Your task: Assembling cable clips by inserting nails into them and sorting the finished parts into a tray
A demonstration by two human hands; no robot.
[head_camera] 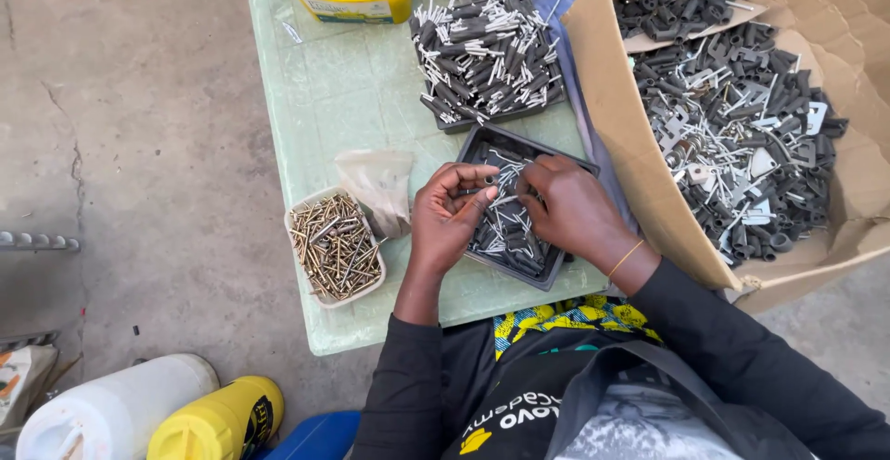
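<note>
Both hands work over the near black tray (556, 270) on the green counter (324, 98). The left hand (445, 219) keeps a pinch grip on a small dark sleeve (486, 183); the right hand (570, 210) pinches a thin metal pin (505, 202) beside it, close above the tray. A tub of brass screws (334, 247) sits just left. Farther off lie a second filled tray (487, 57) and a cardboard box (630, 135) of mixed parts.

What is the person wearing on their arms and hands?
Both arms have long, dark, charcoal-grey sleeves that stop just above the wrists. The left hand is bare, with no glove or ring showing. The right hand is bare too, with a thin gold-coloured bangle around its wrist.
</note>
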